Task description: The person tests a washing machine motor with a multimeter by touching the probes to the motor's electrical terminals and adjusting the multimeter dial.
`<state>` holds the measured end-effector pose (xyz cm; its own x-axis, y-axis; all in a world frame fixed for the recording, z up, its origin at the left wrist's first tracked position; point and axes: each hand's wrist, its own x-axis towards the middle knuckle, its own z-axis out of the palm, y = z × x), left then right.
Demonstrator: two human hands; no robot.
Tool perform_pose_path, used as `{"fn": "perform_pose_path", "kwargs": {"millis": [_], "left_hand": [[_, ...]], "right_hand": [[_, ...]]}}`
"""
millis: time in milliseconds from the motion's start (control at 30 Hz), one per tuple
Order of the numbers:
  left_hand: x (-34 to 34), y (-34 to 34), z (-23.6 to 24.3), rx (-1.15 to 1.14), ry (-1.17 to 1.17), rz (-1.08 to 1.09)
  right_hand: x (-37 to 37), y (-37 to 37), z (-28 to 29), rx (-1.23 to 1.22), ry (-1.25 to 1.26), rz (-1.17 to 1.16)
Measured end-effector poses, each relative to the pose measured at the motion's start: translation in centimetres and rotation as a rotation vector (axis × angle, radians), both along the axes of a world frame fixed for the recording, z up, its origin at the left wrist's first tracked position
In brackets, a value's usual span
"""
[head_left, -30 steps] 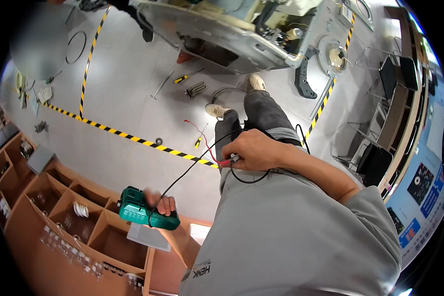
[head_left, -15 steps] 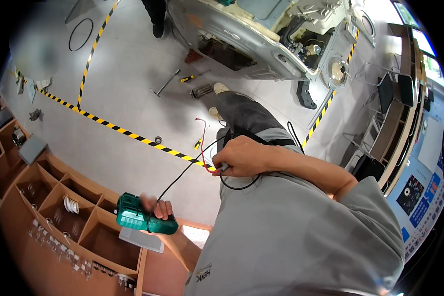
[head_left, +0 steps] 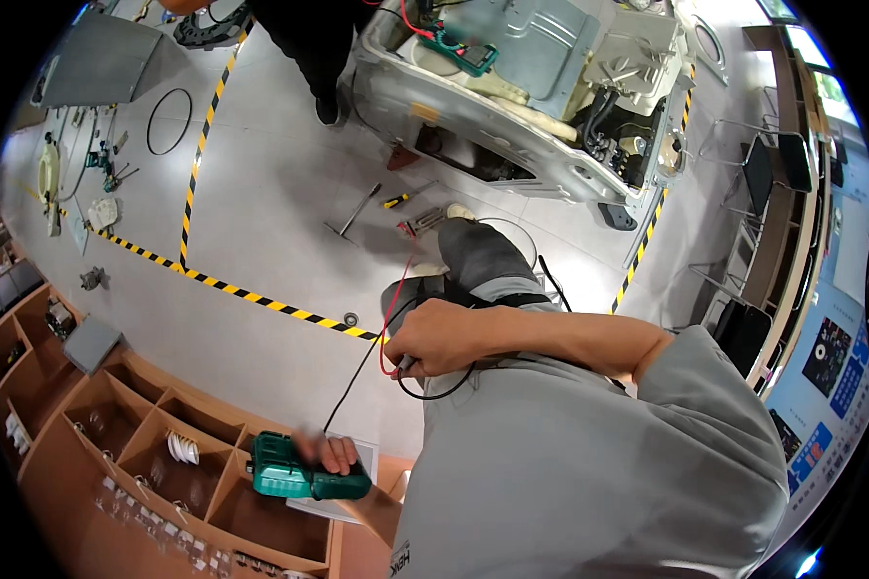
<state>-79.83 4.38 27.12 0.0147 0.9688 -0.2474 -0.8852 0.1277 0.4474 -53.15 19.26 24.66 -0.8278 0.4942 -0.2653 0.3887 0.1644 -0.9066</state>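
My left hand (head_left: 330, 454) is closed round a green multimeter (head_left: 282, 467), its thumb smeared by motion. A black lead (head_left: 353, 383) is wrapped about the casing and runs up to my right hand (head_left: 433, 338). That hand is closed in front of my waist on the test leads. A red lead (head_left: 386, 314) rises in a loop from its fingers, and a black loop (head_left: 439, 397) hangs below. A grey end piece (head_left: 406, 364) sticks out under the fingers. How the leads lie inside the fist is hidden.
Wooden compartment shelving (head_left: 208, 502) stands at lower left. A stripped car body (head_left: 483, 159) is ahead, with a second green multimeter (head_left: 465, 50) on it. Another person's dark leg (head_left: 309, 58) is beside it. A T-handle tool (head_left: 355, 212) and a screwdriver (head_left: 398, 202) lie on the floor.
The view has tilted up, so more of the car body, the second multimeter and the other person show. Both hands keep their hold; the right hand with the leads sits slightly left and lower in view.
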Motion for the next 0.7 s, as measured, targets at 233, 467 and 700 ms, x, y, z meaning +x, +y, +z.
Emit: {"fn": "perform_pose_path", "kwargs": {"millis": [233, 467, 700], "left_hand": [[-12.4, 0.8, -0.8, 0.012, -0.008, 0.006], [-31.0, 1.8, 0.7, 0.088, 0.139, -0.045], [-41.5, 6.1, 4.0, 0.115, 0.075, -0.039]], "right_hand": [[-12.7, 1.4, 0.6, 0.029, -0.066, -0.049], [-29.7, 1.7, 0.8, 0.219, 0.035, -0.203], [-38.9, 5.7, 3.8, 0.268, 0.056, -0.288]]}}
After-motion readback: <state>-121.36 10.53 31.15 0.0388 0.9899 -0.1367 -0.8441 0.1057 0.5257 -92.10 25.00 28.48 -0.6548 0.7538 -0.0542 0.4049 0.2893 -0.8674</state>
